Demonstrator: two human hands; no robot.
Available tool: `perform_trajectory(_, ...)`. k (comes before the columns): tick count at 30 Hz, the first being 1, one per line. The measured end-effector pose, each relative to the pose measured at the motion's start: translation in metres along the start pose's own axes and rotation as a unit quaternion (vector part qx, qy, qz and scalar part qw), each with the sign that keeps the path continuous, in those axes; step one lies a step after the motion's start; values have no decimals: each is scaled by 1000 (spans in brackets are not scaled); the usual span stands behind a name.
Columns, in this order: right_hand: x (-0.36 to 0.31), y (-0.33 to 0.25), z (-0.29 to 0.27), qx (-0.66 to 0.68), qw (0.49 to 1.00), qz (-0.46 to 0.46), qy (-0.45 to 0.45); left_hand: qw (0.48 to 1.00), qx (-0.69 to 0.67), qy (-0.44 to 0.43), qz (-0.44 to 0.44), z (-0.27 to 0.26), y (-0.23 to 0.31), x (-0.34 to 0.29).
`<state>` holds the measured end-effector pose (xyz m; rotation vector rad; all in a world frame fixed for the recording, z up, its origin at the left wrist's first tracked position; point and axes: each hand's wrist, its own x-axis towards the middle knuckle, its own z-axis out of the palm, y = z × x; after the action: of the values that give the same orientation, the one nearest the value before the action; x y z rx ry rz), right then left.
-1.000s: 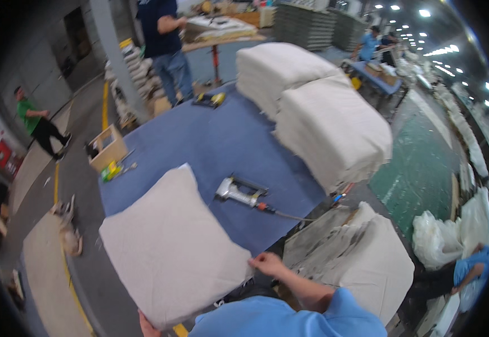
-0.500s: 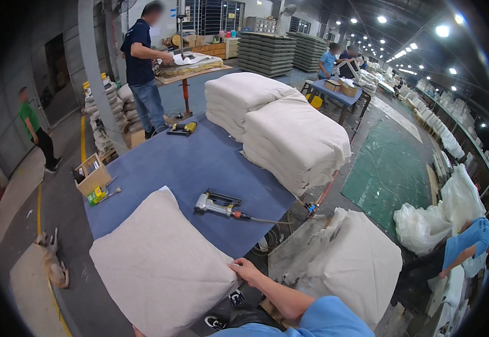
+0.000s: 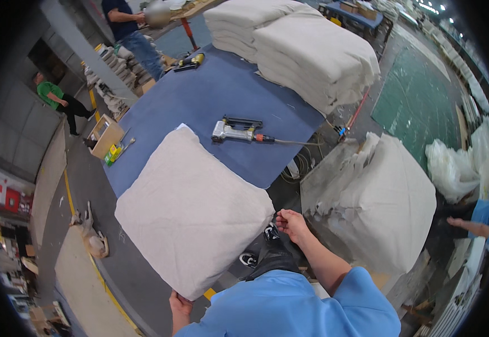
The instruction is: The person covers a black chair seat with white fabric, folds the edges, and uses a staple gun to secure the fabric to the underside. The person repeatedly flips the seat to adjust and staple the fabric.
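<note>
The pale cushion [image 3: 194,208] lies askew, its far part on the blue table [image 3: 188,95] and its near part jutting over the edge toward the wearer, cloth face up. What I notice is its right-hand corner: half a second ago the right hand [image 3: 293,224] had that corner pinched, and now the fingertips sit just beside it, half curled, seemingly off the cloth. Whether they close on some loose edge I can't tell from here. If they are off, I'd judge that the table and the left hand [image 3: 181,306] are bearing the cushion between them. That left hand shows more fully than it did, set against the nearest corner; its fingers go partly beneath, so how firmly they grip I can't tell.

Beyond the cushion, the silver staple gun [image 3: 233,131] rests untouched on the table, as it was, hose [image 3: 298,142] trailing off to the right. A wooden box [image 3: 107,135] stands at the table's left edge, and a stack of covered cushions [image 3: 317,50] fills the far right. Nearer, right of the wearer, sits another cloth-draped pile [image 3: 396,208], well apart from the left hand
</note>
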<state>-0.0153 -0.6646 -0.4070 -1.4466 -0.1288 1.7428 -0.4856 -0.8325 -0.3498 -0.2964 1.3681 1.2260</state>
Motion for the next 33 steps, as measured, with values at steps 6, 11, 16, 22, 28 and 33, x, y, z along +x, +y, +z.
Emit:
perform_trajectory(6, -6, 27, 11, 110, 993, 11, -50, 944, 249, 217, 4, 2, 2, -8)
perform_trajectory(11, -6, 42, 11, 84, 993, 34, -74, 561, 636, 153, 507, 40, 20, -11)
perform_trajectory(16, -5, 55, 8, 109, 988, 45, -99, 382, 715, -244, 532, 202, -32, -27)
perform_trajectory(22, 7, 76, 0, 237, 956, 10, -174, 153, 809, -316, 471, 334, -90, -13)
perform_trajectory(28, -15, 60, 12, 323, 915, 30, -239, 104, 849, -301, 423, 347, -88, 12)
perform_trajectory(33, -1, 58, 7, 292, 907, 53, -298, 100, 856, -302, 408, 351, -92, 13)
